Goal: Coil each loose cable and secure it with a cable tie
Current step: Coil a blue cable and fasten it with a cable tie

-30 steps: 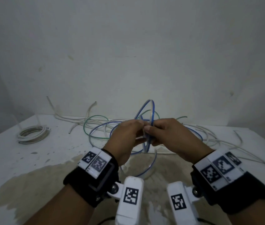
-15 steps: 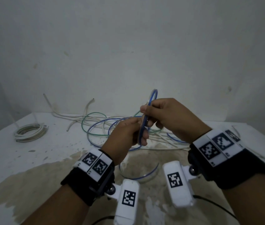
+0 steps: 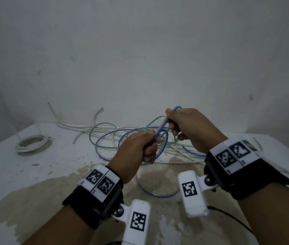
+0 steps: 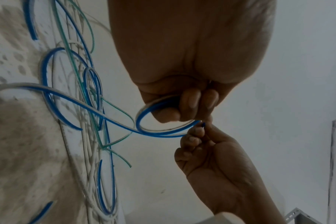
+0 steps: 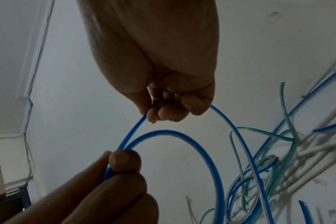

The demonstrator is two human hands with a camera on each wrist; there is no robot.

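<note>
Near the bottom of the head view you see your two forearms, each with a black wrist band point(image 3: 94, 204) that has white blocks with black square patterns on it. A little white camera box point(image 3: 192, 193) sticks out from each band.

Just above them, in the middle of the picture, are your hands. Your left hand point(image 3: 136, 152) is curled up tight around the blue cable point(image 3: 157, 133), with the thumb pressed on top. In the left wrist view the cable makes a small loop point(image 4: 163, 121) around those curled fingers. Your right hand point(image 3: 189, 128) is a bit higher and to the right. It pinches the same blue cable between thumb and fingers, and a short bend of blue pokes out above the knuckles. Both hands are up off the worktop point(image 3: 34, 174), and the blue cable runs straight from one hand to the other.

Below your hands, a long loop of the blue cable hangs down and lies on a big brown stain point(image 3: 34, 200) on the white worktop.

Farther back, behind your hands, there is a messy pile of loose cables. You can see a green cable point(image 3: 103, 124) curling round, more blue loops, and many thin white cables point(image 3: 87, 129) crossing each other.

At the middle left of the picture, well apart from the pile, a white cable coil point(image 3: 33, 145) lies flat on the worktop.

Farthest away is a plain pale wall point(image 3: 140, 50) with a few small marks.
</note>
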